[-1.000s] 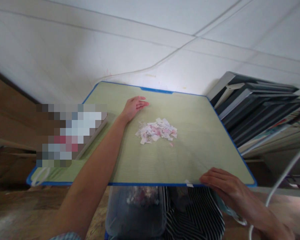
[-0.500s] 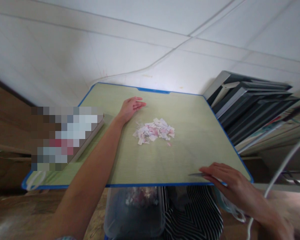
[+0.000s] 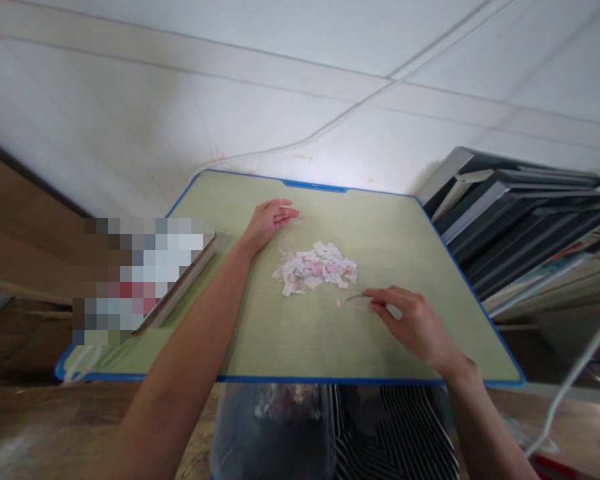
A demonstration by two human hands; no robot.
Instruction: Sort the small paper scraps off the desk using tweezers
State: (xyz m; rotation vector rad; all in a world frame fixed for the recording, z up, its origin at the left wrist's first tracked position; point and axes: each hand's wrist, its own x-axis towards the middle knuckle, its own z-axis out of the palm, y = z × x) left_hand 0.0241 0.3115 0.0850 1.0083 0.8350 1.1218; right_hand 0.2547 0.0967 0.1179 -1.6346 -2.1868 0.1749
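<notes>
In the head view a loose heap of torn paper scraps [image 3: 315,268], white and pale pink, lies on the middle of the green tabletop [image 3: 280,340]. My right hand [image 3: 415,323] pinches a thin metal tool that looks like tweezers [image 3: 355,297], its tips pointing left, just in front of the heap. A small pink scrap [image 3: 339,303] is at the tips; whether they grip it I cannot tell. My left hand [image 3: 271,221] rests on the tabletop behind and left of the heap, fingers loosely stretched out and holding nothing.
A blurred-out box-like object [image 3: 175,293] stands at the table's left. Dark folders or frames [image 3: 520,220] lean along the right edge. Below the front edge are a clear plastic bin [image 3: 275,440] with scraps and a striped black cloth [image 3: 415,427]. A white cable [image 3: 570,380] hangs at right.
My right hand has moved left and away from me, from the table's front right to beside the heap, with the tweezers. My left hand stays in place; the view has shifted slightly.
</notes>
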